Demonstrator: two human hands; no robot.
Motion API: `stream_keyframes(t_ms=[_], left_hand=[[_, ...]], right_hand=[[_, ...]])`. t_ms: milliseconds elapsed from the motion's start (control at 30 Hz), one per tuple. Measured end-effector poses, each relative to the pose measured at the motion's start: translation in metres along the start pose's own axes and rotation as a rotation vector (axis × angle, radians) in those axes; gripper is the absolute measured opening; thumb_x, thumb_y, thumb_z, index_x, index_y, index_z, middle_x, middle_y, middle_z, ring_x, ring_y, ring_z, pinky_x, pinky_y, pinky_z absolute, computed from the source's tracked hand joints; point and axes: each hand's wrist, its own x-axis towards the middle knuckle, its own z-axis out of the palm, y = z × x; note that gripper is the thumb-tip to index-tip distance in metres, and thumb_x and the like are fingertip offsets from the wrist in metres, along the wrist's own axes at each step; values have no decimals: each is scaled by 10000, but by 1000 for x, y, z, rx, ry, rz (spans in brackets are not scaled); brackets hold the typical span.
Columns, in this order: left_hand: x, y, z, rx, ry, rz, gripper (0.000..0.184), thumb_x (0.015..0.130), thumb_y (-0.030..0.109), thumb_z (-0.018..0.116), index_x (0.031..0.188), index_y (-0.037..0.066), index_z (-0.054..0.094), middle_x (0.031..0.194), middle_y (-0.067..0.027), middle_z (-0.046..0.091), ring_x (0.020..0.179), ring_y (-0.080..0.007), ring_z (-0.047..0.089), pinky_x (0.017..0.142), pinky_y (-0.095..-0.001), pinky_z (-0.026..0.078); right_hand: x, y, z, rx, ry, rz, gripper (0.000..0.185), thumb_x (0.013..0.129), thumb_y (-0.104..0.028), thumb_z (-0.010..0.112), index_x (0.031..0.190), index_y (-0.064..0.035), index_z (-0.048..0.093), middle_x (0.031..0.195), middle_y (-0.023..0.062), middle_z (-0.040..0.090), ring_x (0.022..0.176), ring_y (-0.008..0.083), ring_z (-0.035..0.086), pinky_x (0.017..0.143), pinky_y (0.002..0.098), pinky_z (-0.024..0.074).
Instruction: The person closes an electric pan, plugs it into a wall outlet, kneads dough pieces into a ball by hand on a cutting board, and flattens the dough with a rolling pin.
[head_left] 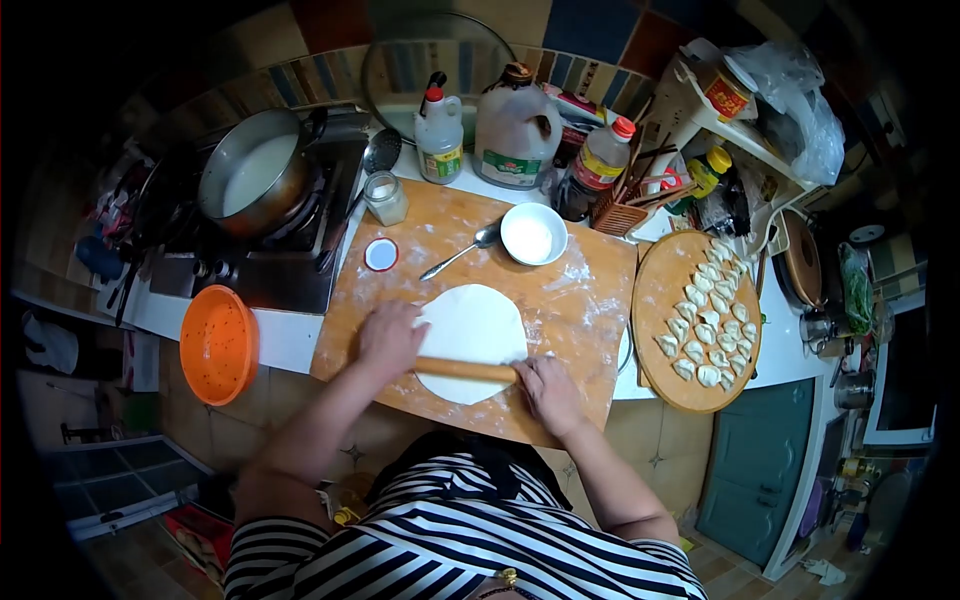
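Observation:
A thin round sheet of white dough point(473, 325) lies flat on the floured wooden board point(585, 340). Across its lower part rests a wooden rolling pin point(465, 371). My left hand point(392, 342) is closed at the pin's left end, knuckles up, near the dough's left edge. At the other end, the fingers of my right hand point(547, 390) curl over the pin. Behind the dough stand a white bowl point(551, 224) of white powder and a metal spoon point(462, 250). A jar lid point(381, 254) and a small glass jar point(386, 200) are to the left.
On the right, a round wooden board point(655, 300) carries several dumplings point(707, 318). An orange basin point(218, 345) sits at the left counter edge, below a pot point(262, 165) on the stove. Bottles point(515, 135) and a chopstick holder point(618, 214) line the back.

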Motion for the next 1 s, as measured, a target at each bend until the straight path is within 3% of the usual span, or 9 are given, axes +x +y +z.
stream_keyframes(t_ms=[67,100,167,300,467,633,767,867,1000], left_hand=[[4,5,35,116,222,261,663,946,408,554,1449,0,412,1532,-207,359,1445,-318,306,1193,-432,230],[12,5,46,141,232,238,698,954,421,537,1471,-13,360,1561,-196,298,1468,-309,242,1206,-433,178],[31,5,59,193,257,193,770,970,447,505,1514,-38,256,1621,-175,176,1514,-291,114,1232,-434,74],[78,-4,49,176,496,151,813,946,461,536,1514,-46,250,1610,-191,205,1507,-316,143,1233,-428,79],[-26,-8,70,172,85,241,878,878,468,628,1475,-83,296,1570,-261,247,1480,-368,208,1223,-459,128],[-65,-12,86,84,134,311,885,871,469,631,1468,-93,298,1561,-270,261,1468,-389,235,1215,-471,155],[48,-7,57,80,347,201,849,901,412,602,1496,-79,245,1571,-267,247,1476,-386,216,1218,-460,144],[85,-10,51,79,474,202,822,944,489,516,1497,-64,264,1583,-243,238,1489,-351,196,1225,-440,125],[7,-5,62,151,234,262,752,942,465,536,1462,-45,352,1579,-210,271,1480,-326,230,1217,-444,153]], right_hand=[[22,0,5,-22,52,81,519,946,-237,571,1393,3,462,1383,202,489,1332,366,432,1091,436,376],[32,7,13,-90,34,112,633,964,-322,545,1437,64,381,1525,242,341,1457,376,268,1196,447,228],[72,25,26,-155,113,243,645,978,-343,507,1448,73,361,1541,245,320,1455,373,274,1201,457,212],[114,54,38,-189,152,434,645,996,-367,461,1456,72,355,1554,244,305,1447,382,289,1191,481,226],[12,-12,11,-123,-50,161,631,980,-314,518,1484,18,334,1553,225,320,1435,378,319,1176,497,251],[-22,-29,12,-24,-84,200,622,983,-300,516,1493,0,325,1554,217,324,1436,377,319,1180,507,235],[80,29,31,-84,195,383,662,979,-350,490,1486,38,316,1546,252,318,1450,389,284,1192,477,227],[111,46,24,-110,229,413,678,976,-353,494,1478,64,309,1550,262,300,1449,395,278,1196,462,221],[47,7,22,-207,107,258,701,959,-376,524,1474,56,324,1540,257,324,1444,396,293,1180,511,237]])
